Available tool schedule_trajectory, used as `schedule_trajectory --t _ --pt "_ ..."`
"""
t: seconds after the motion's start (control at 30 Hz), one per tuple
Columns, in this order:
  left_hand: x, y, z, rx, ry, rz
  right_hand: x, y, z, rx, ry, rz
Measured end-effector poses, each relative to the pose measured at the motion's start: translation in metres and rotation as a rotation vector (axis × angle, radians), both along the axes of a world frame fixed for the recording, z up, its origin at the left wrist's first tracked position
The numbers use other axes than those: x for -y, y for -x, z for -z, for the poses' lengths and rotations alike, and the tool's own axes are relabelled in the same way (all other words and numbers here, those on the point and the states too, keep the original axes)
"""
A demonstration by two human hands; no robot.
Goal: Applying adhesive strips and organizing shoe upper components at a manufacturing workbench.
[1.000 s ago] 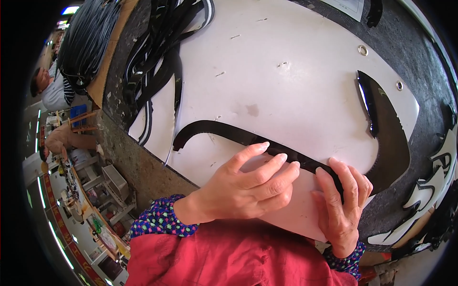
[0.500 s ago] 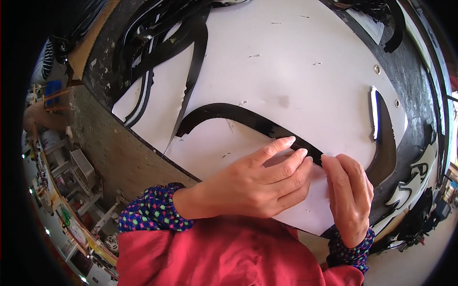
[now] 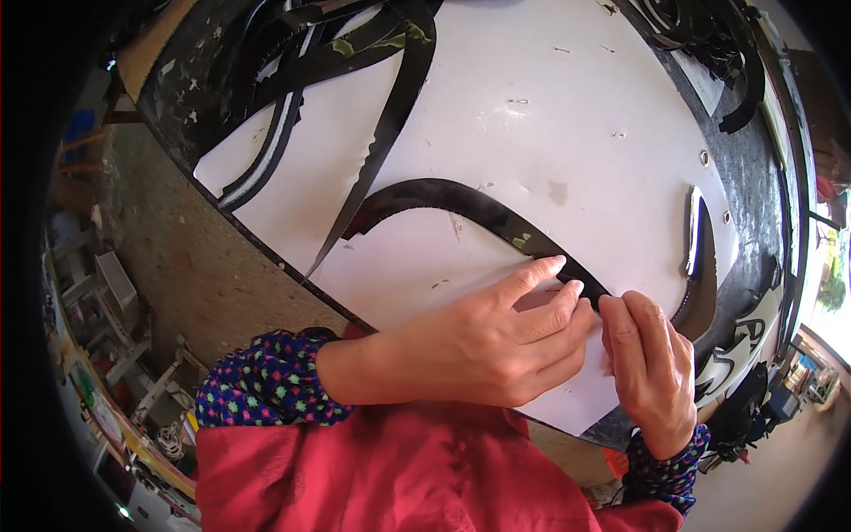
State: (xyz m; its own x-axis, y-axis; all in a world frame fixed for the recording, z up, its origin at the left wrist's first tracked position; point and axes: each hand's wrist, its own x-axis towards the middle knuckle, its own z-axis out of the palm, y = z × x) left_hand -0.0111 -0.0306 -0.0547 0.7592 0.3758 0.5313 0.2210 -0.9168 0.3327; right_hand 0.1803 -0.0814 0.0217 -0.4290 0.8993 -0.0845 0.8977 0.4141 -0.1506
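Note:
A long black strip (image 3: 461,199), curved like a hook at its left end, lies on a large white sheet (image 3: 567,97). My left hand (image 3: 496,337) has its thumb and fingertips on the straight part of the strip, closed around its edge. Just to the right, my right hand (image 3: 651,355) pinches the strip's near right end between thumb and fingers, so that end is hidden. The two hands are close together, and their fingertips are a little apart.
More black strips (image 3: 390,124), some with white lines, lie across the sheet's left side and pile up behind. A dark curved piece (image 3: 705,279) with a white edge sits at the right. Metal eyelets (image 3: 705,158) line the sheet's right edge. Beyond the table's left edge is brown floor (image 3: 177,239).
The view has shifted a little, so the strips and sheet appear moved. Both hands keep their hold on the black strip, with hardly any change in finger position.

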Motion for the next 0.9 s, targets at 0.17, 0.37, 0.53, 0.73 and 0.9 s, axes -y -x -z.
schedule_trajectory --t 0.17,0.37,0.53,0.73,0.9 --pt "-0.001 0.000 -0.001 -0.001 0.000 0.019 -0.006 -0.003 -0.001 0.043 0.018 -0.070" --pt "-0.001 0.000 0.000 0.024 0.013 0.024 -0.005 -0.006 0.007 0.080 -0.051 -0.124" --pt "0.001 -0.001 0.001 0.002 -0.002 0.008 -0.005 -0.012 0.022 -0.021 -0.192 -0.093" --pt "0.001 -0.001 0.000 0.001 0.016 0.004 0.000 -0.015 0.036 -0.147 -0.255 0.025" --pt "0.002 -0.002 0.000 -0.010 0.005 -0.012 0.002 -0.014 0.041 -0.139 -0.294 0.088"
